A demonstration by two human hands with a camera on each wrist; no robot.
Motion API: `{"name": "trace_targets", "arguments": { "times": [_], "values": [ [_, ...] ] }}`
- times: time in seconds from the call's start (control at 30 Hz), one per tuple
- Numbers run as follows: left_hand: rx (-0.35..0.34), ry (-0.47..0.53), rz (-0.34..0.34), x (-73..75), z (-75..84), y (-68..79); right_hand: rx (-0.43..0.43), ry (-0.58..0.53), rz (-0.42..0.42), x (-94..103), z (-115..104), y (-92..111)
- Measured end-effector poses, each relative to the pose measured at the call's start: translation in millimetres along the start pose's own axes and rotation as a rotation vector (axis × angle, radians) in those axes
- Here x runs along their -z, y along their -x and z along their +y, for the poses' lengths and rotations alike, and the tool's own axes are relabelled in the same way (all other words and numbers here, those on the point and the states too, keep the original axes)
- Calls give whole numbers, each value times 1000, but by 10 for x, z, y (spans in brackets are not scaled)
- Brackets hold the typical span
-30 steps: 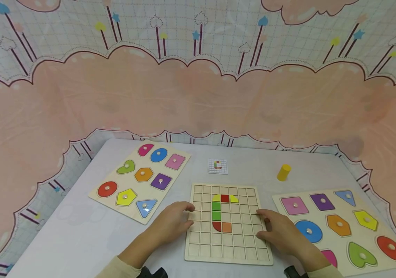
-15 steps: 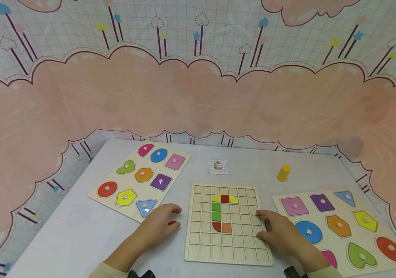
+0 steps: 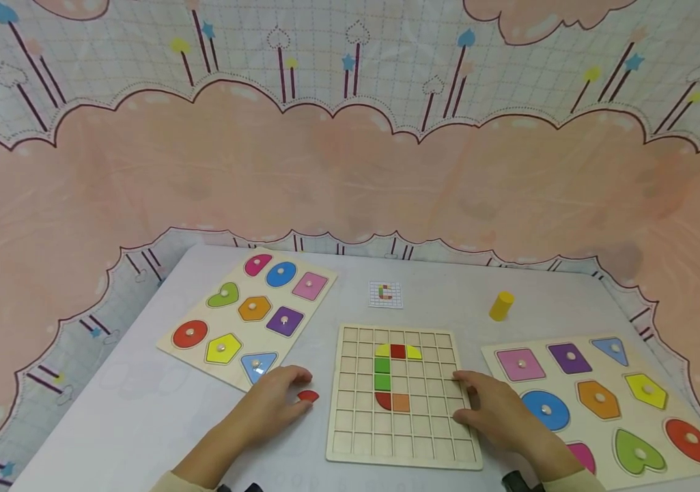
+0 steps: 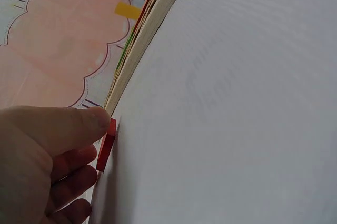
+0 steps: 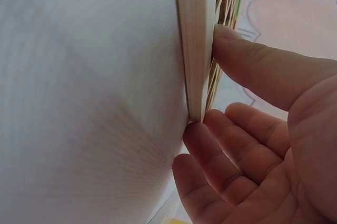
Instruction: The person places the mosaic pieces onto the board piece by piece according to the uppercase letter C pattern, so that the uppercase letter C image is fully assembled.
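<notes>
In the head view a wooden grid board (image 3: 358,444) lies flat, with coloured tiles set in a C-like shape. Left of it a red quarter-round tile (image 3: 308,395) lies on the table. My left hand (image 3: 270,403) is around this tile, thumb and fingers spread apart. In the left wrist view the thumb is close to the red tile (image 4: 106,145); whether it touches cannot be told. My right hand (image 3: 494,406) rests at the board's right edge. The right wrist view has its thumb on the board (image 5: 195,66), with relaxed fingertips along the edge.
A shape puzzle board (image 3: 233,359) lies at the left, another (image 3: 565,393) at the right, partly under my right forearm. A small pattern card (image 3: 385,294) lies behind the grid board. A yellow cylinder (image 3: 501,306) stands at the back right.
My left hand has moved left, away from the grid board's edge, and the red quarter-round tile has come into sight by it. My right hand and the grid board have not moved.
</notes>
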State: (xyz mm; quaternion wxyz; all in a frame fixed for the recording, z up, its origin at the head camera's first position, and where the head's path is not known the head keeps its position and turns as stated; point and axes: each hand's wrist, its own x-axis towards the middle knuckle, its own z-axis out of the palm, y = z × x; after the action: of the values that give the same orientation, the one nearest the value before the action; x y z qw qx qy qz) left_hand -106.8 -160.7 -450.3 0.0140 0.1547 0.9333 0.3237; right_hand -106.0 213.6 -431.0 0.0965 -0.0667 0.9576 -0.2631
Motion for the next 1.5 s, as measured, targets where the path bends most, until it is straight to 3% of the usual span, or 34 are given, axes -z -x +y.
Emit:
{"name": "trace_targets", "arguments": {
  "times": [0.6,0.83,1.1,1.5],
  "values": [
    [5,-8,-8,3,25,-52,7,-8,-4,16,2,10],
    [-28,-14,-11,2,20,-72,12,-13,-4,22,0,15],
    [18,-29,36,-29,53,-74,17,-12,1,20,11,14],
    [-47,-80,36,-58,97,-103,6,-13,-1,24,-11,22]
  ]
}}
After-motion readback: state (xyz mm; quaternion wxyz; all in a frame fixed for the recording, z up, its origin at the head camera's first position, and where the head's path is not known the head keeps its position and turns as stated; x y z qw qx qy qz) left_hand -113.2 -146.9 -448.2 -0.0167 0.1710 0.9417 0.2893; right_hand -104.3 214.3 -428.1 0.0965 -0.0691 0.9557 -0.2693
